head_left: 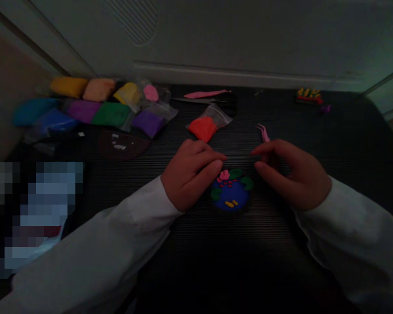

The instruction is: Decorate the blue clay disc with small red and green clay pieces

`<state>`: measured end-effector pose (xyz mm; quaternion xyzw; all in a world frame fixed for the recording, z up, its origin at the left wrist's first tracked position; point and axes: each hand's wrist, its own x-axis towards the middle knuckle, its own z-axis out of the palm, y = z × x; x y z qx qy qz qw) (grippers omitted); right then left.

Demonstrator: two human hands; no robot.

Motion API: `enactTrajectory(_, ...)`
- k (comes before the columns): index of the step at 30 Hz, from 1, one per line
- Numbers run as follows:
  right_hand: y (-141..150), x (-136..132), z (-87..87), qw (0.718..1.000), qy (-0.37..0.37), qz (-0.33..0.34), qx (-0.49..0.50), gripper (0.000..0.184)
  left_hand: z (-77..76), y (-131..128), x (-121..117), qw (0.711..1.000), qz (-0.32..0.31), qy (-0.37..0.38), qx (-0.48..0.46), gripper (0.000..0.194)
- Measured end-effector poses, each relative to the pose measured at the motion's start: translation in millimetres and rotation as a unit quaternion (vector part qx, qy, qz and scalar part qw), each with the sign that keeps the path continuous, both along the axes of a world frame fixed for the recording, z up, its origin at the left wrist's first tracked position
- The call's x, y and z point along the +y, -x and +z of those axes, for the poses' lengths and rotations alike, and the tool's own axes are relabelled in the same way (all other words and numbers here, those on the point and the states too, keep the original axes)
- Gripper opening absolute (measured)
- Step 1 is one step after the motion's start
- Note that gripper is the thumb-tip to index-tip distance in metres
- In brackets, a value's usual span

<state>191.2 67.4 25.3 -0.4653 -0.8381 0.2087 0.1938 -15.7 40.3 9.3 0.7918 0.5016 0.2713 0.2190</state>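
A small round blue clay piece (231,195) lies on the dark ribbed table (196,261), with green leaves, a pink flower, red dots and yellow bits on it. My left hand (190,174) rests at its left edge, fingers curled, fingertips beside the pink flower. My right hand (291,172) hovers just right of the piece with thumb and forefinger apart. Pink tweezers (263,132) stick up from behind its fingers; the grip itself is hidden.
Bags of coloured clay (98,107) lie at the back left, a red bag (205,127) behind my left hand. A pink tool (205,93) and a small clay model (309,96) sit near the wall. A dark flat disc (122,146) lies left.
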Motion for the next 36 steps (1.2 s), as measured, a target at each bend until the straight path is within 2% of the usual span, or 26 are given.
enactTrajectory(4,-2.6,3.7,-3.2,0.998,-0.031,-0.039,0.024,0.019,0.1,0.5,-0.6,1.0,-0.008,0.014,-0.011,0.038)
enactTrajectory(11,-14.6,24.1,-21.8,0.972,-0.123,-0.181,0.087,0.017,1.6,-0.4,-9.4,0.998,-0.009,0.053,0.012,0.07)
enactTrajectory(14,-19.5,35.0,-32.8,0.962,-0.115,-0.219,0.12,0.018,-0.2,0.1,-18.5,0.998,0.013,0.054,0.022,0.076)
enactTrajectory(19,-21.8,47.8,-43.2,0.948,-0.087,-0.247,0.182,0.018,-3.4,1.5,-46.4,0.995,0.06,0.035,0.076,0.099)
enactTrajectory(25,-22.0,55.6,-47.7,0.928,-0.076,-0.281,0.233,0.017,-9.8,-3.6,-69.5,0.985,0.104,0.007,0.136,0.098)
enactTrajectory(36,-24.0,57.8,-48.8,0.922,-0.066,-0.283,0.254,0.019,-13.7,-14.2,-69.0,0.983,0.135,-0.017,0.125,0.098)
